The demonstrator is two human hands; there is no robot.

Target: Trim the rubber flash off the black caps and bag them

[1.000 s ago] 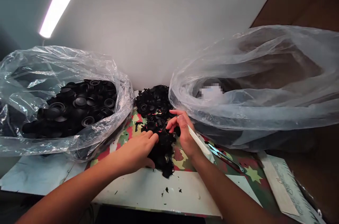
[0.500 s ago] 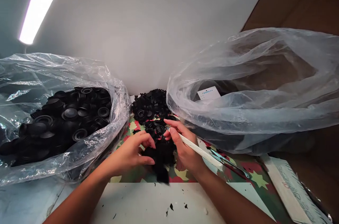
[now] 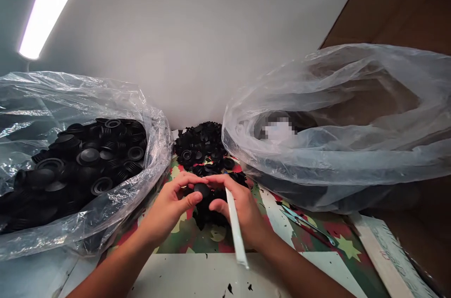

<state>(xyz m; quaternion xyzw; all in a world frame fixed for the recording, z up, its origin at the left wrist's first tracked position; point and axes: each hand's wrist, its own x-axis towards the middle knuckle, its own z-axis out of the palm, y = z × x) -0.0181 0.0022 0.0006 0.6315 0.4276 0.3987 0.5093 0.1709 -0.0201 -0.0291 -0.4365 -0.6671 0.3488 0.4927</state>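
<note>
Camouflage-print red-and-green work surface [image 3: 186, 245]; clear plastic bag [image 3: 160, 133] open at left, probably for easy reach. Left hand [image 3: 165, 213] pinches round black cap [image 3: 202, 190] above black scraps [image 3: 206, 218]. Right hand [image 3: 243, 209]: index finger meets cap, thumb apart, slim white stick [image 3: 234, 227] kept in hand, likely saving a put-down.

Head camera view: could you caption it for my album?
Left hand holds a round black part, right hand a white stick, near a bag of black parts.
</note>
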